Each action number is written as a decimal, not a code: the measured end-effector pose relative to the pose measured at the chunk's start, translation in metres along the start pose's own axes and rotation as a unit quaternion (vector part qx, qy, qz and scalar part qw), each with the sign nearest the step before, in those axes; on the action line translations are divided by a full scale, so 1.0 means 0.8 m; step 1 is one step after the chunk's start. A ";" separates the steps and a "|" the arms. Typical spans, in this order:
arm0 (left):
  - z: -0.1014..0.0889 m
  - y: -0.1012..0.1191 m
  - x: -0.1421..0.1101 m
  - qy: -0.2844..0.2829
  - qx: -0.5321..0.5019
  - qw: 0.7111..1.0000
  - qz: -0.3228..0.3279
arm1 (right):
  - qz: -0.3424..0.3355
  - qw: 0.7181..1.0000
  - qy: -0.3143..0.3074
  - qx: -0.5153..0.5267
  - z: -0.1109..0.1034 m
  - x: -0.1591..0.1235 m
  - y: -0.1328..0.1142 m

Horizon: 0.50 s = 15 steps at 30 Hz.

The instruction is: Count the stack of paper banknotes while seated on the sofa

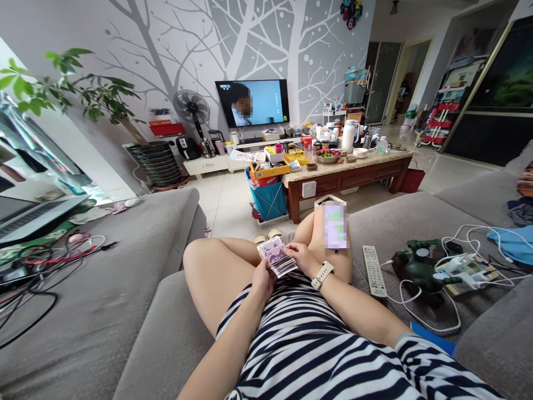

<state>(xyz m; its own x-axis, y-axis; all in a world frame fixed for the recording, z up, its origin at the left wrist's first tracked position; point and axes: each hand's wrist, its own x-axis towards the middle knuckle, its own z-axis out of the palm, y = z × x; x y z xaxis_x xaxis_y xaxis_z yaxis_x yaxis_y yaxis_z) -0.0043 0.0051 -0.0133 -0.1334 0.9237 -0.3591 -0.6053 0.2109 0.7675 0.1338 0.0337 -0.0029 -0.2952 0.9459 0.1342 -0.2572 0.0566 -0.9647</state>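
A fanned stack of purplish banknotes is held over my lap. My left hand grips the near left side of the stack, fingers closed around it. At the upper right edge, the fingers of my right hand pinch some of the notes; a pale watch is on that wrist. The notes at the near side stick out in layered edges. A phone with a blurred screen rests on my right leg, beyond my right hand and apart from it.
On the grey sofa, a remote control, a dark green figure and a power strip with white cables lie to my right. Tangled cables and a laptop are left. Ahead stands a cluttered coffee table.
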 end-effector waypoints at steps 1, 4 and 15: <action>0.000 0.000 -0.001 -0.001 -0.001 1.000 0.000 | 0.000 1.000 0.001 -0.001 0.000 0.000 0.001; 0.002 0.002 -0.003 0.006 -0.001 1.000 0.000 | 0.005 1.000 0.005 -0.001 0.000 0.000 0.001; 0.013 0.012 -0.021 0.011 0.003 1.000 -0.001 | 0.002 1.000 -0.001 0.004 0.000 0.001 0.002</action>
<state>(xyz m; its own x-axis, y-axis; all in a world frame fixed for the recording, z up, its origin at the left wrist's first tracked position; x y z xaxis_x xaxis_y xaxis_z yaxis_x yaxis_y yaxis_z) 0.0002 -0.0054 0.0053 -0.1498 0.9161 -0.3719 -0.6007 0.2145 0.7702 0.1331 0.0345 -0.0045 -0.2986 0.9454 0.1304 -0.2639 0.0496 -0.9633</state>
